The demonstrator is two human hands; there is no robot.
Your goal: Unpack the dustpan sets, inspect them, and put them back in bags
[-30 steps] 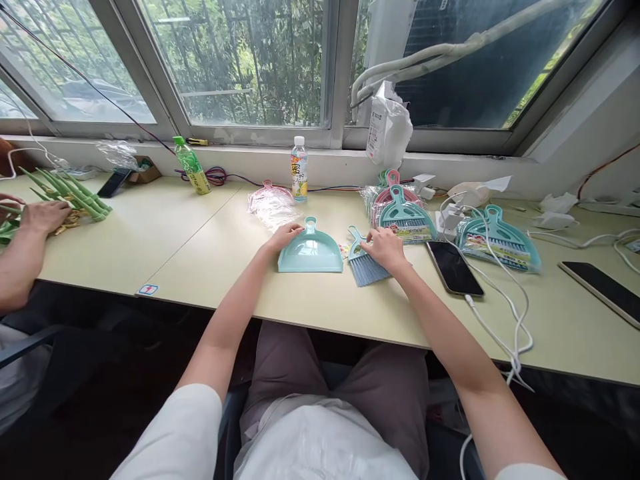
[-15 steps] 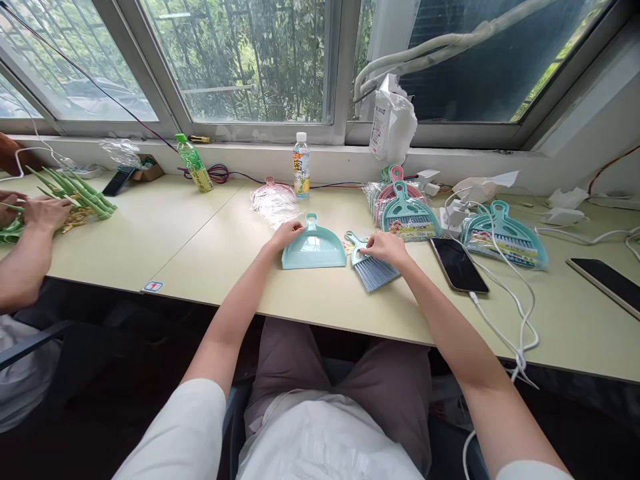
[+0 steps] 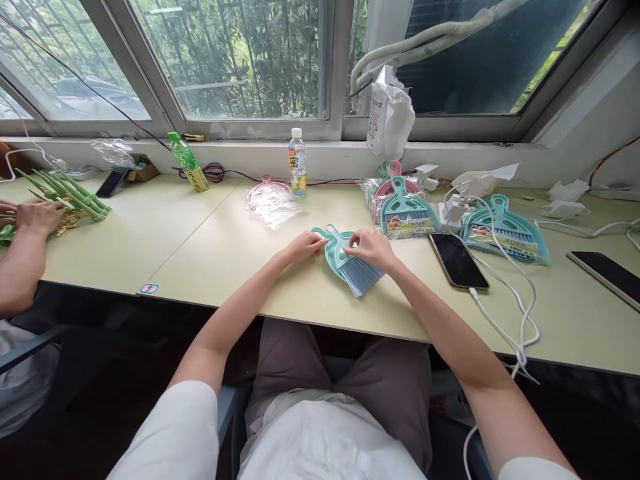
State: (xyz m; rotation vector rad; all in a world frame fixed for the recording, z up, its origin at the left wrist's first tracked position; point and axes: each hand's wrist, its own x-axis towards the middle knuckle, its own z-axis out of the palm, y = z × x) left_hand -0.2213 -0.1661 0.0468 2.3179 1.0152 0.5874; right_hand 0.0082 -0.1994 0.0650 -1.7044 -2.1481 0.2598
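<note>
Your left hand (image 3: 303, 247) is closed in a pinch on the teal dustpan (image 3: 331, 256) at its handle end. Your right hand (image 3: 373, 249) is clamped, thumb against fingers, on the small teal brush (image 3: 361, 272) near its handle. Position: the brush overlies the dustpan, bristles angled toward you and to the right; both are over the pale table (image 3: 200, 267), between your forearms.

Surroundings: behind your left hand, a pink item (image 3: 270, 193) under crumpled clear wrap, with an upright white-capped bottle (image 3: 297, 167) just beside it. Beyond your right hand, a stack of wrapped dustpan-and-brush sets (image 3: 407, 217), teal in front, pink behind. Farther right, another wrapped teal set (image 3: 505, 233). A dark-screened phone (image 3: 459, 260), white cable plugged in, lies in front of these. At far left, another person's hand (image 3: 40, 217) rests by green stalks (image 3: 80, 197).
</note>
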